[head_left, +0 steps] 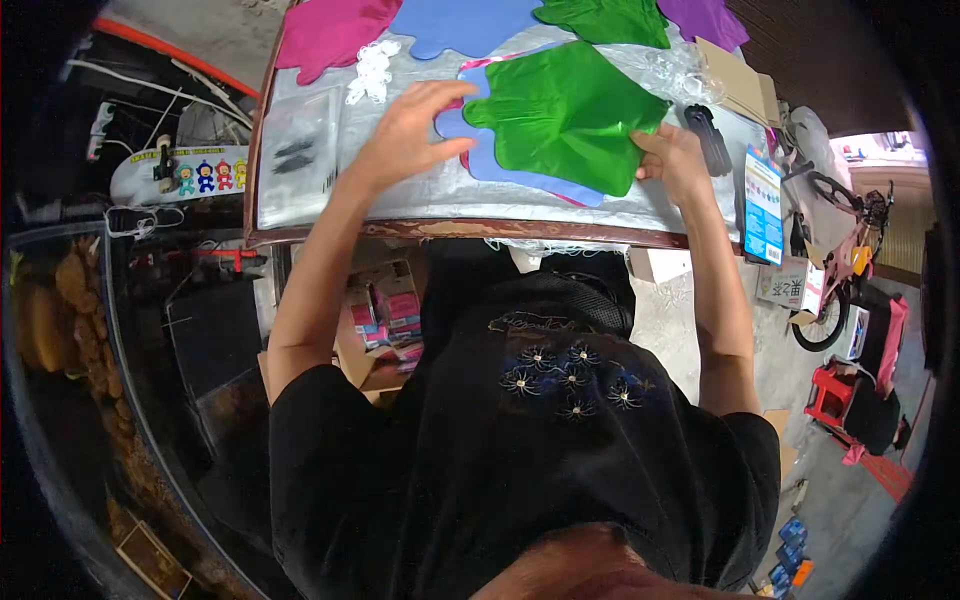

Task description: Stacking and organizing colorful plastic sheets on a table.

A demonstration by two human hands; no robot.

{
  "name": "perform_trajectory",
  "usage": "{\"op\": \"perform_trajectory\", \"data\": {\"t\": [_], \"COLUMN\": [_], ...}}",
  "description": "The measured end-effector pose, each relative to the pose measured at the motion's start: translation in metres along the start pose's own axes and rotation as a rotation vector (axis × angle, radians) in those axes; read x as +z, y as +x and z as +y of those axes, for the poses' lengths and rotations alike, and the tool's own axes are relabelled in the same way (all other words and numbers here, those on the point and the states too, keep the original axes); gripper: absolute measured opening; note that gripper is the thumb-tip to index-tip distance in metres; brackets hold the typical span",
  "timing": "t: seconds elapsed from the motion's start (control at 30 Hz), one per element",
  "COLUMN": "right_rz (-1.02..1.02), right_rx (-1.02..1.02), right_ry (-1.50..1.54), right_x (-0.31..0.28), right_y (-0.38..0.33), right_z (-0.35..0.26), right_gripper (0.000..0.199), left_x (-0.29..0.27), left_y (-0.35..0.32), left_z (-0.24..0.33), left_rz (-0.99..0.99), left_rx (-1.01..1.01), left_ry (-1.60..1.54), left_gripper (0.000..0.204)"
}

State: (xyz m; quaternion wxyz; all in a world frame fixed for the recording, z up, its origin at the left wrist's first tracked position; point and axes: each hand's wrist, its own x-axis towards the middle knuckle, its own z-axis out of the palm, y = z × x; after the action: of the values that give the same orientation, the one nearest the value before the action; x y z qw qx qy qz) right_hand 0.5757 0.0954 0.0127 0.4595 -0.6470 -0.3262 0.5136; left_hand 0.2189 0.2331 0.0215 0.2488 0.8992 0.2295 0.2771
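A shiny flat green piece with a scalloped edge [565, 120], like an uninflated foil balloon, lies on top of a small stack on the table. A blue piece [484, 157] shows from under it, with slivers of pink at the stack's edges. At the green piece's right end, my right hand [676, 165] pinches its edge between thumb and fingers. My left hand [412, 135] hovers at the stack's left end, thumb and fingers spread, close to the blue edge; whether the fingertips touch it I cannot tell.
Along the far side lie piles of pink [335, 35], blue [465, 25], green [610, 18] and purple [705, 22] pieces. White ribbon coils [372, 72] and clear plastic bags [293, 155] are at left. A black tool-like object [707, 140] and a blue-white package [763, 205] are at right.
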Motion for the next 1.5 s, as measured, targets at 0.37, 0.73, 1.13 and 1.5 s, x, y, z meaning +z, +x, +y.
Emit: {"op": "perform_trajectory", "data": {"t": [0.37,0.73,1.13,1.5], "right_rz": [0.031,0.105,0.075,0.522], "right_rx": [-0.019,0.004,-0.791,-0.611], "right_ry": [0.056,-0.837,-1.149,-1.393], "right_x": [0.008,0.009,-0.009,-0.233], "right_y": [-0.004,-0.028,-0.042,0.150], "right_z": [0.003,-0.031,-0.032,-0.042], "right_gripper": [0.015,0.037,0.057,0.055], "left_x": [0.005,0.000,-0.009,0.195], "left_y": [-0.001,0.004,0.154,0.387], "left_z": [-0.030,-0.021,0.004,0.014], "left_rz": [-0.018,-0.086,-0.083,-0.172], "left_rx": [-0.107,-0.090,0.015,0.462], "left_ry": [-0.055,0.056,0.133,0.153], "left_gripper": [0.060,0.061,0.022,0.027]}}
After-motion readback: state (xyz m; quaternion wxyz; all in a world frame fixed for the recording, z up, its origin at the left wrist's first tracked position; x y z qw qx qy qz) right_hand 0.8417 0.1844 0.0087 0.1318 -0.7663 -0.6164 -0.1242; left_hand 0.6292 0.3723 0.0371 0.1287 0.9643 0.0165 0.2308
